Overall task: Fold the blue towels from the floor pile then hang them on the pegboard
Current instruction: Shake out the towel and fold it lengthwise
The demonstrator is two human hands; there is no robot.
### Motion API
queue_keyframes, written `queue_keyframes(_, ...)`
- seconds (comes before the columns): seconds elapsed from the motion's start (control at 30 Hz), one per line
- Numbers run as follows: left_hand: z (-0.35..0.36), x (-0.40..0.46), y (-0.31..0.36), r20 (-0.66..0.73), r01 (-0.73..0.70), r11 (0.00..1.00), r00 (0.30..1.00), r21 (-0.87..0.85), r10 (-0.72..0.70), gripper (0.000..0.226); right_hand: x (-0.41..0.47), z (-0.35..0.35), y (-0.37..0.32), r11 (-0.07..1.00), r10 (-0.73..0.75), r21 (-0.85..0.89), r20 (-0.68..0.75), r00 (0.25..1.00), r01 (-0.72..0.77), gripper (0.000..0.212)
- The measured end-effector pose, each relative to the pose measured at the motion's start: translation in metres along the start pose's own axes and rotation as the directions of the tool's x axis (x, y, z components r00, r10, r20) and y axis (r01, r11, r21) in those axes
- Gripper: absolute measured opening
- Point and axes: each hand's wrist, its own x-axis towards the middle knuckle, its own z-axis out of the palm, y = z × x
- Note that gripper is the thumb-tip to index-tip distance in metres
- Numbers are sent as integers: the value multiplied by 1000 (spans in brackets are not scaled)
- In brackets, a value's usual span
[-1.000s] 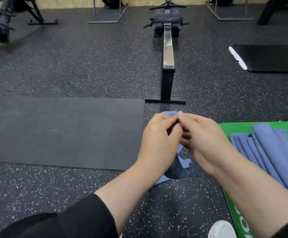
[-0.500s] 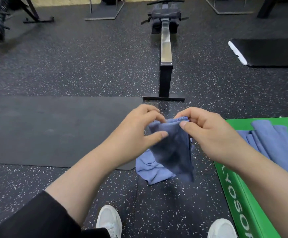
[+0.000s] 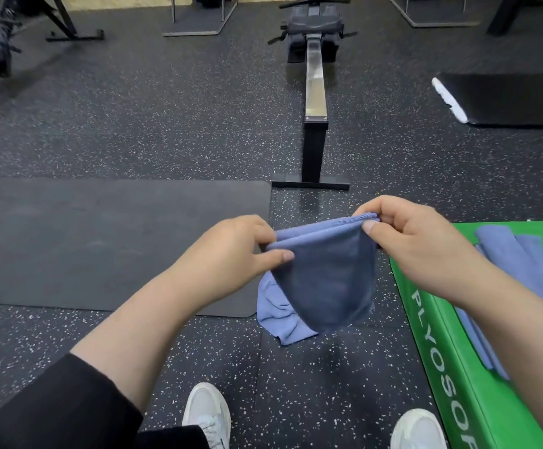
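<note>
A blue towel [image 3: 328, 280] hangs doubled over in the air in front of me. My left hand [image 3: 231, 254] pinches its top left corner and my right hand [image 3: 416, 241] pinches its top right corner. Beneath it another blue towel [image 3: 278, 315] lies crumpled on the speckled floor. Several folded blue towels [image 3: 519, 267] lie side by side on top of the green box [image 3: 441, 351] at my right. No pegboard is in view.
A black mat [image 3: 101, 241] covers the floor to the left. A rowing machine [image 3: 313, 92] stands straight ahead, its foot just beyond my hands. Another black mat [image 3: 506, 98] lies at the far right. My white shoes [image 3: 207, 413] show at the bottom.
My hands, pressed together at the towel's top edge a second ago, have moved apart and stretched it out. The towel now hangs wider and the view has tipped down.
</note>
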Motion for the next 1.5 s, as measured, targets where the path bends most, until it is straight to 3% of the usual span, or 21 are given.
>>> queue_keyframes(0.07, -5, 3, -3, -107, -12, 1000, 994, -15, 10, 30, 3, 0, 7, 996, 1, -84, 1, 1000, -1, 14)
queue_keyframes(0.27, -8, 7, 2, -229, 20, 997, 973, -70, -36, 27, 8, 4, 7, 987, 17, -158, -54, 998, -25, 15)
queue_keyframes(0.5, -4, 9, 1, -198, 106, 994, 974, -30, -109, 38, 16, 7, 12, 971, 71, -224, -57, 996, -82, 14)
queue_keyframes(0.7, -13, 9, 4, -222, 57, 984, 970, -170, -95, 26, 14, 8, 2, 997, -9, -74, -68, 998, 4, 14)
queue_keyframes(0.77, -15, 9, 5, -217, 44, 983, 973, -176, -82, 5, 13, 8, -1, 999, -37, 4, -73, 997, 38, 20)
queue_keyframes(0.93, -17, 9, 13, -243, 46, 929, 959, -368, -144, 11, 13, 6, -7, 998, -65, -2, -148, 987, 66, 23)
queue_keyframes(1.07, -14, 10, 20, -245, 50, 925, 958, -376, -151, 12, 14, 13, -7, 997, -72, -2, -168, 983, 73, 11)
queue_keyframes(1.2, -7, 11, 24, -152, 41, 916, 982, -400, -111, 25, 16, 18, -10, 996, -94, -30, -220, 971, 90, 20)
queue_keyframes(1.27, 0, 12, 27, -97, 44, 933, 992, -356, -84, 13, 16, 18, -10, 998, -68, 0, -204, 977, 70, 39)
queue_keyframes(1.3, 4, 13, 29, -91, 51, 946, 992, -321, -84, 17, 15, 18, -10, 998, -58, -29, -204, 977, 53, 42)
queue_keyframes(1.4, 10, 16, 34, -47, 149, 933, 984, -327, -174, 40, 14, 17, -10, 985, -62, -169, -247, 967, 20, 7)
queue_keyframes(1.5, 11, 17, 45, 92, 265, 805, 962, -530, -256, 32, 12, 20, -9, 975, -32, -221, -270, 962, -30, 16)
